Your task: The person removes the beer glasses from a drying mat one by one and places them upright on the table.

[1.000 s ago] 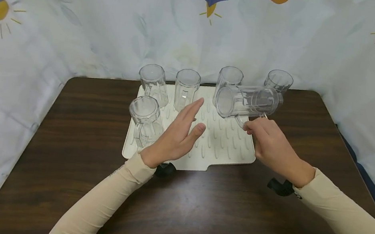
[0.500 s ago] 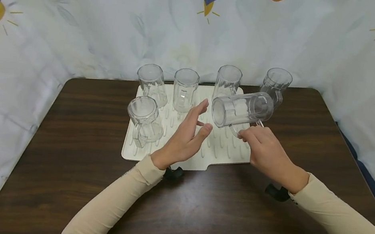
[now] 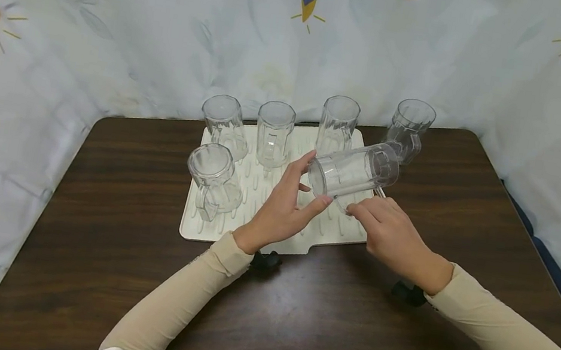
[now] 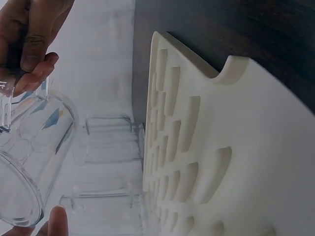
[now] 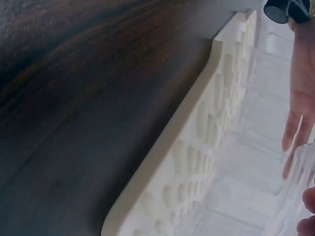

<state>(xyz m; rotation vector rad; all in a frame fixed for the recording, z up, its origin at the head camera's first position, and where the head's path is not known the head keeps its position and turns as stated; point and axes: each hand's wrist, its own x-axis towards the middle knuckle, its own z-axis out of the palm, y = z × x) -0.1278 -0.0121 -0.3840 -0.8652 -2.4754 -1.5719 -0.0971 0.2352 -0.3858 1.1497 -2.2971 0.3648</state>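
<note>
A clear glass mug (image 3: 354, 171) is tilted on its side above the white ridged mat (image 3: 332, 228). My right hand (image 3: 398, 236) grips it by the handle, fingers curled. At the mug's left end, my left hand (image 3: 280, 214) is spread with thumb and fingers extended, fingertips right at the glass. The left wrist view shows that end of the mug (image 4: 22, 191) beside the left fingertips (image 4: 58, 219). In the right wrist view the left hand (image 5: 303, 88) reaches out straight toward the glass.
Several more glass mugs stand on the mat: one at back left (image 3: 224, 127), one beside it (image 3: 274, 135), one further right (image 3: 338, 123), and one at front left (image 3: 215, 183). Another mug (image 3: 410, 131) stands right of the mat on the dark wooden table (image 3: 292, 316). A printed curtain (image 3: 171, 31) hangs behind.
The held mug has moved left and toward the person, its left end tipping lower. My left hand has shifted right and now meets that end.
</note>
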